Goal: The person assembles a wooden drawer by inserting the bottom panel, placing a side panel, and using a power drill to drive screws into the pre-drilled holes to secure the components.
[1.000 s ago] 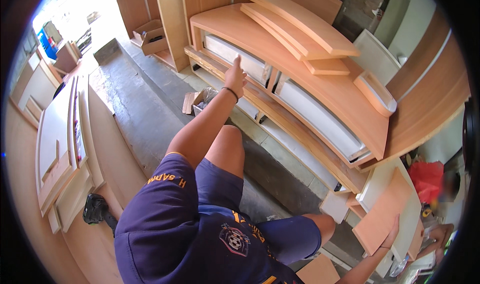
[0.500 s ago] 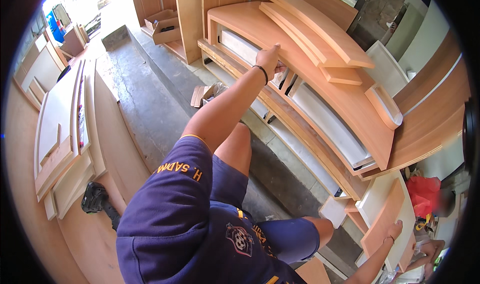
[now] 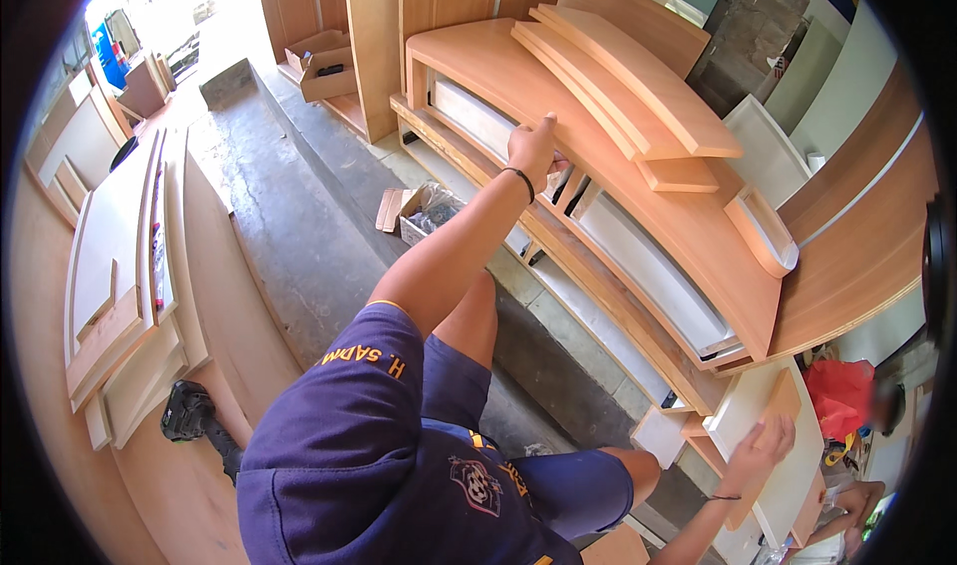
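My left hand (image 3: 533, 153) grips the front edge of a curved wood-veneer cabinet (image 3: 678, 206), thumb on the top and fingers partly hidden at the underside. White drawer fronts (image 3: 653, 261) show in the cabinet's face. At the lower right, my right hand (image 3: 760, 452) is on a narrow-looking wood-coloured panel (image 3: 786, 394), its fingers slightly blurred and stretched across it. The panel stands tilted over a white board (image 3: 797, 445). Several curved wooden boards (image 3: 638, 82) lie stacked on the cabinet top.
A black cordless tool (image 3: 189, 416) lies on a wooden surface at the left, near stacked pale boards (image 3: 105, 266). A plastic-lined box (image 3: 429, 211) sits on the floor beyond my knee. A red bag (image 3: 837, 396) and another person's limb (image 3: 857, 510) are at the right.
My right hand has moved left and slightly up with the panel, which has turned and now shows a narrower face. The left hand keeps its grip on the cabinet edge.
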Demonstrator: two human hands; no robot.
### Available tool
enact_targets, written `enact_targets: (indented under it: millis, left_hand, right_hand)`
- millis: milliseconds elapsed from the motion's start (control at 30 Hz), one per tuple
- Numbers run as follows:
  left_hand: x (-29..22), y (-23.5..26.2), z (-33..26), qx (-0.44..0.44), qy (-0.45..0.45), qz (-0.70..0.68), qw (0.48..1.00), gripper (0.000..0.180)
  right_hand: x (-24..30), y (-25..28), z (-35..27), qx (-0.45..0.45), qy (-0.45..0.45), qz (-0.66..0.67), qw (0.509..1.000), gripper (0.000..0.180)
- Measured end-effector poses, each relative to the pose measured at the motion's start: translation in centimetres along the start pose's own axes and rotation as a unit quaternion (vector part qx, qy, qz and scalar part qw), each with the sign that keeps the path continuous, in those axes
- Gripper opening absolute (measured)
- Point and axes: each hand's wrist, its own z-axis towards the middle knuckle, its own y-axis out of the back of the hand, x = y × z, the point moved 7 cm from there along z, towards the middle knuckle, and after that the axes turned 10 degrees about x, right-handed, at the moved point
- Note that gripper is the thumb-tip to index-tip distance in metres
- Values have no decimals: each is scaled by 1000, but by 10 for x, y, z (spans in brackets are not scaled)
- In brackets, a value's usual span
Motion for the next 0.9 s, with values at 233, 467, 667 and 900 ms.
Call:
enact_targets:
  millis: [233, 467, 667, 900]
  left_hand:
    - [8, 18, 10, 50, -20, 33, 998, 34]
    - [5, -5, 7, 72, 10, 28, 997, 30]
    - [2, -1, 0, 75, 5, 17, 997, 32]
    - [2, 10, -10, 99, 18, 27, 995, 31]
  right_hand:
    - [166, -13, 79, 31, 204, 160, 965, 44]
    - [150, -76, 132, 150, 163, 29, 975, 50]
    - [153, -85, 120, 174, 166, -24, 970, 48]
    - [157, -73, 111, 194, 166, 10, 967, 53]
